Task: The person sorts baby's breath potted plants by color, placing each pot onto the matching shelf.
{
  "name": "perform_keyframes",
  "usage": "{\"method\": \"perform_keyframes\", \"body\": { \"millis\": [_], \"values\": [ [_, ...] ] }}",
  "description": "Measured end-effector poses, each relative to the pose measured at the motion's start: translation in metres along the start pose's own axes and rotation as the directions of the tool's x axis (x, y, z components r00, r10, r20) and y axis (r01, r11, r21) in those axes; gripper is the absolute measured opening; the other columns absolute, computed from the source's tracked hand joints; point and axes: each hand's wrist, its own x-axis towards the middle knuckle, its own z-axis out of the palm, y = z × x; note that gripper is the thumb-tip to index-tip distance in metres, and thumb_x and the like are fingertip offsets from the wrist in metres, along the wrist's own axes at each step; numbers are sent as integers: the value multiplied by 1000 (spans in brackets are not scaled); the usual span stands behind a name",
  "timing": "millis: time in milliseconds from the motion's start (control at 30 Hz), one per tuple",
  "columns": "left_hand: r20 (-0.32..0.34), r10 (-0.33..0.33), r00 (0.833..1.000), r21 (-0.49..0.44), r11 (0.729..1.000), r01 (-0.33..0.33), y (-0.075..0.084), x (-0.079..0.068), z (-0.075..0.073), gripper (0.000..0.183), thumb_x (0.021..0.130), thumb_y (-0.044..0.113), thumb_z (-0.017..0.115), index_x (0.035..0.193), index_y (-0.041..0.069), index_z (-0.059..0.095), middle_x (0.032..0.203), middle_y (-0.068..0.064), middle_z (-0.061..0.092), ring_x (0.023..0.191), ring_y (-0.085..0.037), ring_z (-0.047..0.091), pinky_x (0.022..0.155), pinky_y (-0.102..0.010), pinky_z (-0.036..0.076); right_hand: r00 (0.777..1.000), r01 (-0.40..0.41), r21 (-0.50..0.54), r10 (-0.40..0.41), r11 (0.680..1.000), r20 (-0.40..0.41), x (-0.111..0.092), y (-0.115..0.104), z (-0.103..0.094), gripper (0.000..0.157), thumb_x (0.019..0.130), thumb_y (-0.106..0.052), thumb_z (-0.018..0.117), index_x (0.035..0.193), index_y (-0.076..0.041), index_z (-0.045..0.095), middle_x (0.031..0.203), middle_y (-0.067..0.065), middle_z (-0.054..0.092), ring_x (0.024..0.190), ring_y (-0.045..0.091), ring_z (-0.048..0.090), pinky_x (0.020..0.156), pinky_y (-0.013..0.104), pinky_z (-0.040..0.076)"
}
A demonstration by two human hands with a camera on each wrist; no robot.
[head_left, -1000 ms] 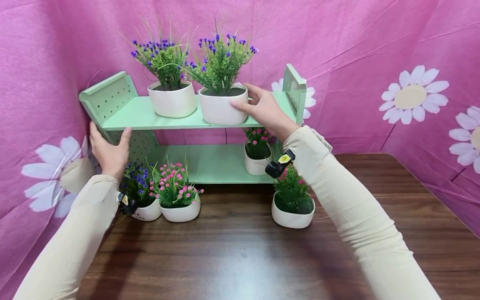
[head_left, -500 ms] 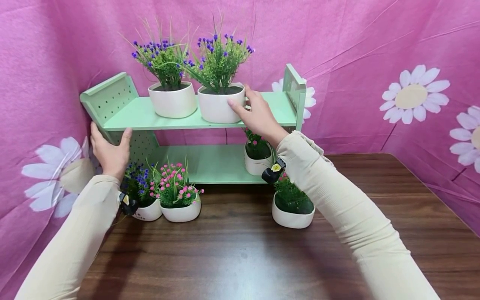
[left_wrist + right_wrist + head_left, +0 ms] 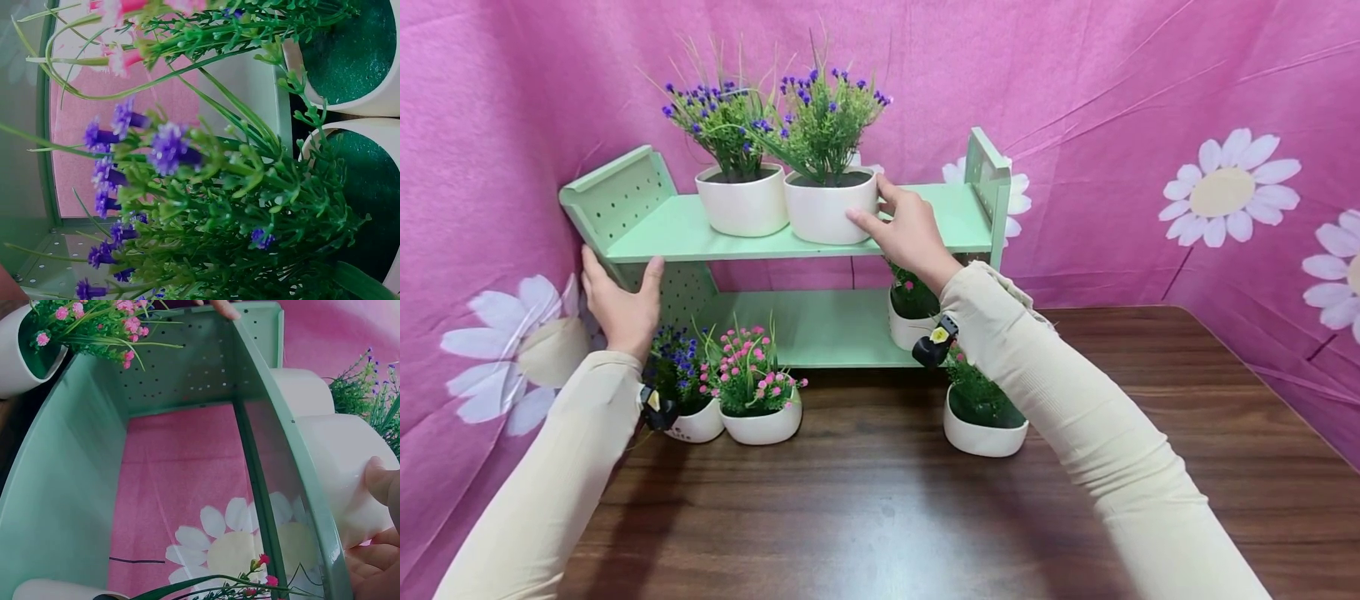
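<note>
On the upper board of a green two-tier shelf (image 3: 662, 237), my right hand (image 3: 915, 233) grips the right side of a white flowerpot (image 3: 826, 210) with purple blooms, thumb in front and fingers partly hidden behind. A matching flowerpot (image 3: 737, 208) stands directly to its left, the two rims touching or nearly so. My left hand (image 3: 622, 307) holds the shelf's left side panel, fingers outside and thumb at the front edge. In the right wrist view, the held white pot (image 3: 344, 469) shows beside the board's edge, with my thumb pressed on its wall.
Blue-flowered (image 3: 700, 423) and pink-flowered pots (image 3: 763, 427) stand on the wooden table (image 3: 820, 517) before the shelf's left part. Another pink-flowered pot (image 3: 985, 437) is at right front. One more pot (image 3: 906, 321) sits on the lower board, partly behind my right wrist.
My right hand has slid the held flowerpot leftward along the upper board, closing the gap to the other purple-flowered pot. My left hand stays at the side panel.
</note>
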Motion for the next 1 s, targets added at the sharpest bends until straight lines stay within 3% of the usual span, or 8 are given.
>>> {"method": "perform_keyframes", "body": {
  "millis": [533,867,1000],
  "values": [
    [-25,24,999,2,1000,-24,-1,-2,2,94,85,50,65,155,14,12,159,-5,16,144,-15,15,113,-19,9,999,-39,-36,40,999,17,7,-7,5,72,92,-34,63,150,-8,29,150,5,38,121,19,56,93,24,48],
    [-30,17,999,-9,1000,-17,-1,-1,2,94,85,50,66,155,16,12,159,-4,16,144,-15,15,113,-19,9,995,-76,-66,71,995,-71,14,-10,10,64,89,-35,67,144,-12,42,141,2,50,113,16,61,89,21,49],
    [-33,20,999,-11,1000,-20,-1,0,2,94,85,50,66,155,15,13,159,-5,16,144,-15,15,113,-19,9,989,-92,-102,79,991,-123,17,-11,14,55,88,-37,68,137,-16,53,133,0,57,114,15,61,94,25,46]
  ]
}}
